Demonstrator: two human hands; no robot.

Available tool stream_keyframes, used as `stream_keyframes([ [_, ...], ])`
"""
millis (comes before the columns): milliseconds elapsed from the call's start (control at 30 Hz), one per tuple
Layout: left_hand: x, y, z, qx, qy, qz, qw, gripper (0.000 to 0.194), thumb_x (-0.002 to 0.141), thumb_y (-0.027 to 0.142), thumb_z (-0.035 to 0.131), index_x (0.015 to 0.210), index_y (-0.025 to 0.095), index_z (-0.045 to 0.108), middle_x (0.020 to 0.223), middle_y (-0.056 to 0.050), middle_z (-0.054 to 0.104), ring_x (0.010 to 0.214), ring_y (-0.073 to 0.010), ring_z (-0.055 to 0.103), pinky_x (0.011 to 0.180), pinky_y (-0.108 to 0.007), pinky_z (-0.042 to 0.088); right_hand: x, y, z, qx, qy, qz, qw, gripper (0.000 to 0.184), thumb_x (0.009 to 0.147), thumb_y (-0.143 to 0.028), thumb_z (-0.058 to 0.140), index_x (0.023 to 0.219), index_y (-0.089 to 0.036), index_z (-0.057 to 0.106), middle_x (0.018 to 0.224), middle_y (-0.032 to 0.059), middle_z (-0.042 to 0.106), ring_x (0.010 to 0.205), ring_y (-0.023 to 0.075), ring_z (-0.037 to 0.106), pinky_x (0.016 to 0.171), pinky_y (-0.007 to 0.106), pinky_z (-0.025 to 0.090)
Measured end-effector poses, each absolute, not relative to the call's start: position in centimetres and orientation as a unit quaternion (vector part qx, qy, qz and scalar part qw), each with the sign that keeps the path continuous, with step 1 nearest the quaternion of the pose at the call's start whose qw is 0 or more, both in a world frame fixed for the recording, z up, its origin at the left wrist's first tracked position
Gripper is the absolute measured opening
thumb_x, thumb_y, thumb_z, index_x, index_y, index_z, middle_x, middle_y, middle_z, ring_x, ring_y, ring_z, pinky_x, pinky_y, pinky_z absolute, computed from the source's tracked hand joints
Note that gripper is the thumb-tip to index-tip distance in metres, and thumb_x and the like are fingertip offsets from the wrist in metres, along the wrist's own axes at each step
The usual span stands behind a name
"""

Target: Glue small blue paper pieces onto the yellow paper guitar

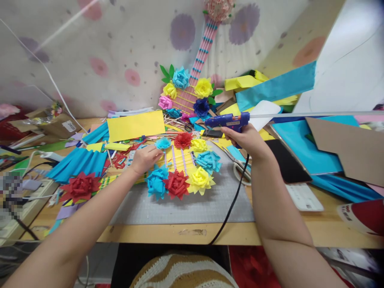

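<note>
My left hand [147, 157] is closed, with its fingertips at the lower edge of a small blue paper flower [163, 143]. That flower is at the upper left of a yellow paper guitar [179, 158] lying on the grey cutting mat [228, 204]. Around the guitar's body sit more paper flowers, including a red one [177, 185], a yellow one [200, 180] and a larger blue one [157, 182]. My right hand [244, 138] grips a blue glue gun [226, 121], held above the mat with its nozzle pointing left. The gun's black cord hangs down over the table edge.
A pink flowered guitar [199, 64] leans against the back wall. Scissors [240, 166] lie right of the yellow guitar, beside a black tablet-like panel [286, 162]. Coloured paper, scraps and a red paper flower [80, 187] crowd the left. A red-and-white cup [364, 216] stands at right.
</note>
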State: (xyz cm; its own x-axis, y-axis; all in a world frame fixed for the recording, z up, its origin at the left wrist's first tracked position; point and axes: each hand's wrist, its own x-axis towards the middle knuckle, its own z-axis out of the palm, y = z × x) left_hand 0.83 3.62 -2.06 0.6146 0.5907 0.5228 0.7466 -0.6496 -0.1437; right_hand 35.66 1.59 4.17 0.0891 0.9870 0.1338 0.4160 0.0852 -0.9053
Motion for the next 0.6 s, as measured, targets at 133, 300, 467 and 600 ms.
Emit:
stream_keyframes([
  [133, 1.0, 3.8, -2.4, -0.872, -0.382, -0.234, 0.196, 0.024, 0.088, 0.027, 0.053, 0.07, 0.02, 0.067, 0.067, -0.004, 0.067, 0.065, -0.0129, 0.063, 0.053, -0.024, 0.036, 35.6, 1.5, 4.3, -0.589, -0.597, 0.322, 0.439, 0.043, 0.069, -0.056, 0.068, 0.058, -0.018, 0.052, 0.042, -0.0034, 0.044, 0.04, 0.0067, 0.036, 0.039, 0.022, 0.029],
  [300, 1.3, 4.2, -2.3, -0.869, -0.398, -0.2, 0.214, 0.026, 0.088, 0.026, 0.05, 0.069, 0.021, 0.067, 0.065, -0.004, 0.067, 0.063, -0.0143, 0.062, 0.051, -0.027, 0.032, 35.6, 1.5, 4.1, -0.59, -0.598, 0.317, 0.44, 0.044, 0.07, -0.057, 0.067, 0.059, -0.018, 0.053, 0.043, -0.0033, 0.044, 0.041, 0.0068, 0.037, 0.04, 0.023, 0.03],
  [467, 1.6, 4.5, -2.2, -0.867, -0.409, -0.181, 0.221, 0.03, 0.089, 0.028, 0.047, 0.067, 0.021, 0.066, 0.064, -0.004, 0.066, 0.062, -0.0146, 0.062, 0.052, -0.028, 0.033, 35.6, 1.5, 4.2, -0.591, -0.597, 0.318, 0.441, 0.043, 0.07, -0.056, 0.067, 0.059, -0.018, 0.053, 0.044, -0.0032, 0.044, 0.041, 0.0069, 0.036, 0.04, 0.023, 0.03],
  [600, 1.6, 4.8, -2.5, -0.86, -0.407, -0.195, 0.237, 0.028, 0.089, 0.027, 0.047, 0.068, 0.021, 0.065, 0.063, -0.003, 0.065, 0.064, -0.0153, 0.062, 0.054, -0.028, 0.036, 35.6, 1.5, 4.3, -0.589, -0.597, 0.32, 0.44, 0.042, 0.07, -0.056, 0.067, 0.058, -0.018, 0.053, 0.044, -0.0033, 0.044, 0.041, 0.0068, 0.036, 0.041, 0.023, 0.03],
])
